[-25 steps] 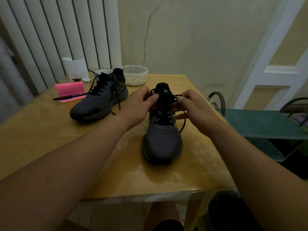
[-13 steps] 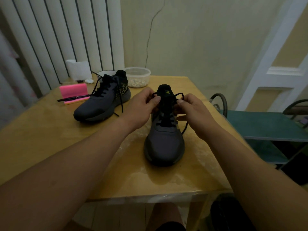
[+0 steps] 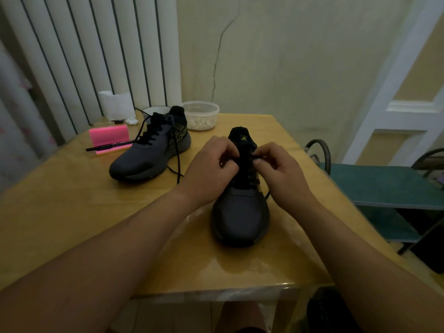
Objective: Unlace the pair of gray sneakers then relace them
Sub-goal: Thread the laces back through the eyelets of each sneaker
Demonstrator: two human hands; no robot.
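- Working on near gray sneaker, parked mid-table, toe toward front edge of the wooden table
- Pinching its black lace up at the top eyelets beside the tongue: left hand curled tight on it, right hand nipping it between thumb and forefinger
- Looks laced through the lower eyelets already; can't tell unlacing from relacing off this alone, nor make out any knot under the fingers
- Judging far gray sneaker as laced but untied, loose lace end trailing down onto the table; so probably past halfway, with a tie-off or one more full pass left
- Plenty of bare table left of and in front of the near sneaker; much less on the right, close to the table's right edge, green chair just beyond
- Clutter only at the back: pink notepad with black pen across it, tissue roll, white bowl, clear tub of pale bits, all well apart from both hands
- Worth watching the lace tail hanging off the near sneaker's right side, nearest that edge
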